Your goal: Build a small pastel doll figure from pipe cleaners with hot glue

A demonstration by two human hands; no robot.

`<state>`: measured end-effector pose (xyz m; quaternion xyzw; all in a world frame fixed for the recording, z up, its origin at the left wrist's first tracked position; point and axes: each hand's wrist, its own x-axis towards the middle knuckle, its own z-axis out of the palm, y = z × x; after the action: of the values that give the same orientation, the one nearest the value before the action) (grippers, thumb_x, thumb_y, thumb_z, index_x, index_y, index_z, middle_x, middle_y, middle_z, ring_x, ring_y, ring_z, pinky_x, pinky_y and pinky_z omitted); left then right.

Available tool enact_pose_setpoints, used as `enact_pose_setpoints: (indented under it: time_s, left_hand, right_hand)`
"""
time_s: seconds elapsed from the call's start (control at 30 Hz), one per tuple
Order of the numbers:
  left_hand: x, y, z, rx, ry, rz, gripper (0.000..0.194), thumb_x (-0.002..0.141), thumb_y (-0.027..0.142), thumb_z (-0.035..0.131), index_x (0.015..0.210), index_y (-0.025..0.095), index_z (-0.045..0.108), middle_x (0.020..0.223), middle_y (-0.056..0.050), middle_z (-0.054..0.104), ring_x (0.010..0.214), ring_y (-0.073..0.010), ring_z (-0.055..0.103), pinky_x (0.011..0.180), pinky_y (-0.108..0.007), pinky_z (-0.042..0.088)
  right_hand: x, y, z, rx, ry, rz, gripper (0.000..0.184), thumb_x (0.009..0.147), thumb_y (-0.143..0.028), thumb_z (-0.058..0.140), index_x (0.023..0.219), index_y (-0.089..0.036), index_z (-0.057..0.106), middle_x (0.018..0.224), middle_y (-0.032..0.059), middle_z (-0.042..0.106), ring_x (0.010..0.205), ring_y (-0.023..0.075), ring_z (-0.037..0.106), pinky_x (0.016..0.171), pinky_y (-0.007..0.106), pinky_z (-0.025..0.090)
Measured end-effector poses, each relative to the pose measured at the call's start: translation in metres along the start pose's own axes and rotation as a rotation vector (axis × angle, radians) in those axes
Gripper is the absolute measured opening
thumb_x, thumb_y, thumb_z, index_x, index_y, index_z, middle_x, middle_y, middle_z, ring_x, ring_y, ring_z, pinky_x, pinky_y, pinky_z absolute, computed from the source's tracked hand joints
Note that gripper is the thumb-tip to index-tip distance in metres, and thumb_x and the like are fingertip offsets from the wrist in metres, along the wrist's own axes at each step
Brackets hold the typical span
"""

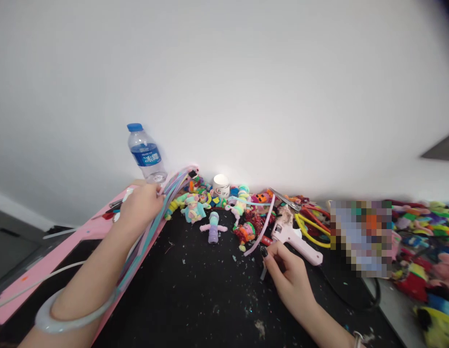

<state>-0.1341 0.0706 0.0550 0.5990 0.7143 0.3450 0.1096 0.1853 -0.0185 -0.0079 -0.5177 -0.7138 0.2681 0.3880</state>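
Observation:
My left hand (pixel 142 205) reaches to a long bundle of pastel pipe cleaners (pixel 169 193) at the left edge of the black mat, its fingers closed at the bundle's side. My right hand (pixel 289 273) is over the mat with thumb and forefinger pinched, and a short grey strip (pixel 263 273) sticks out below them. Just beyond those fingers lies a pink pipe cleaner (pixel 262 229), curved and loose. A small pipe-cleaner doll (pixel 213 228) in lilac, pink and pale teal rests between my hands.
A pink glue gun (pixel 296 241) and scissors with yellow handles (pixel 311 234) lie behind my right hand. Against the wall stand a water bottle (pixel 146 154) and a paper cup (pixel 221 186). Colourful pipe-cleaner figures (pixel 195 208) line the back; more colourful pieces (pixel 427 261) pile up at right.

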Motion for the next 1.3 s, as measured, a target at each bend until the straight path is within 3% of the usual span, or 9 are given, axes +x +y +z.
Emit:
enact_pose_setpoints:
  time_s: [0.17, 0.3, 0.37, 0.47, 0.6, 0.7, 0.77, 1.0, 1.3]
  left_hand:
    - [0.002, 0.017, -0.013, 0.038, 0.160, -0.041, 0.021, 0.078, 0.035, 0.051, 0.066, 0.019, 0.057, 0.051, 0.000, 0.055, 0.071, -0.0269, 0.061, 0.075, -0.040, 0.043]
    - [-0.005, 0.034, -0.014, -0.402, 0.111, -0.092, 0.024, 0.081, 0.041, 0.049, 0.075, 0.019, 0.056, 0.058, 0.000, 0.061, 0.052, -0.0168, 0.059, 0.054, -0.030, 0.048]
    - [-0.016, 0.046, -0.005, -0.762, -0.062, -0.179, 0.021, 0.078, 0.038, 0.055, 0.071, 0.018, 0.056, 0.059, -0.001, 0.063, 0.050, -0.0152, 0.060, 0.051, -0.028, 0.049]
    - [-0.045, 0.064, 0.022, -1.018, -0.404, -0.285, 0.021, 0.078, 0.037, 0.058, 0.074, 0.016, 0.058, 0.067, -0.003, 0.068, 0.055, -0.0147, 0.065, 0.049, -0.023, 0.048]
    - [-0.091, 0.084, 0.066, -1.070, -0.797, -0.356, 0.023, 0.077, 0.037, 0.060, 0.077, 0.015, 0.056, 0.073, -0.006, 0.071, 0.064, -0.0156, 0.068, 0.051, -0.018, 0.049]
    - [-0.109, 0.090, 0.088, -1.047, -0.934, -0.273, 0.023, 0.076, 0.037, 0.060, 0.077, 0.014, 0.054, 0.067, -0.004, 0.068, 0.059, -0.0152, 0.067, 0.050, -0.019, 0.049]
    - [-0.110, 0.089, 0.093, -1.019, -0.895, -0.168, 0.023, 0.077, 0.037, 0.059, 0.076, 0.013, 0.056, 0.064, -0.003, 0.067, 0.054, -0.0131, 0.065, 0.047, -0.018, 0.047]
    - [-0.079, 0.068, 0.083, -1.107, -0.278, -0.211, 0.023, 0.079, 0.038, 0.057, 0.078, 0.014, 0.056, 0.066, 0.000, 0.064, 0.055, -0.0100, 0.061, 0.050, -0.018, 0.048]
    - [-0.106, 0.066, 0.097, -1.008, -0.626, -0.180, 0.025, 0.082, 0.038, 0.052, 0.076, 0.014, 0.056, 0.062, -0.002, 0.065, 0.055, -0.0153, 0.065, 0.052, -0.023, 0.049]
  right_hand:
    - [-0.001, 0.000, -0.001, 0.007, 0.019, -0.003, 0.023, 0.087, -0.023, 0.041, 0.065, -0.021, 0.038, 0.057, -0.0036, 0.040, 0.051, 0.0119, 0.039, 0.048, 0.023, 0.031]
    - [-0.002, 0.000, -0.001, 0.020, 0.018, -0.002, 0.020, 0.086, -0.023, 0.042, 0.066, -0.021, 0.041, 0.058, -0.0031, 0.042, 0.051, 0.0124, 0.040, 0.047, 0.023, 0.032]
    - [-0.002, -0.001, 0.000, 0.036, -0.021, -0.001, 0.016, 0.085, -0.022, 0.044, 0.069, -0.021, 0.043, 0.061, -0.0024, 0.045, 0.052, 0.0126, 0.043, 0.048, 0.023, 0.034]
    - [-0.001, -0.002, 0.002, 0.074, -0.132, -0.015, 0.008, 0.080, -0.023, 0.054, 0.077, -0.020, 0.047, 0.065, -0.0021, 0.050, 0.052, 0.0120, 0.044, 0.048, 0.022, 0.035]
    - [-0.001, -0.005, 0.002, 0.085, -0.176, -0.120, 0.021, 0.073, -0.033, 0.063, 0.072, -0.020, 0.047, 0.062, -0.0036, 0.046, 0.051, 0.0112, 0.039, 0.047, 0.022, 0.031]
    - [-0.001, -0.007, 0.000, 0.067, -0.166, -0.159, 0.022, 0.084, -0.030, 0.047, 0.065, -0.020, 0.044, 0.058, -0.0033, 0.043, 0.050, 0.0113, 0.038, 0.047, 0.023, 0.030]
    - [0.000, -0.008, -0.002, 0.036, -0.150, -0.150, 0.028, 0.089, -0.024, 0.036, 0.062, -0.020, 0.041, 0.055, -0.0034, 0.041, 0.049, 0.0110, 0.037, 0.047, 0.023, 0.029]
    - [0.000, -0.003, -0.001, 0.001, -0.109, -0.061, 0.029, 0.087, -0.026, 0.039, 0.059, -0.020, 0.037, 0.053, -0.0042, 0.039, 0.048, 0.0107, 0.036, 0.046, 0.022, 0.029]
    - [0.000, 0.001, 0.003, -0.056, -0.137, -0.044, 0.025, 0.084, -0.027, 0.045, 0.061, -0.019, 0.042, 0.055, -0.0034, 0.043, 0.049, 0.0109, 0.041, 0.048, 0.022, 0.031]
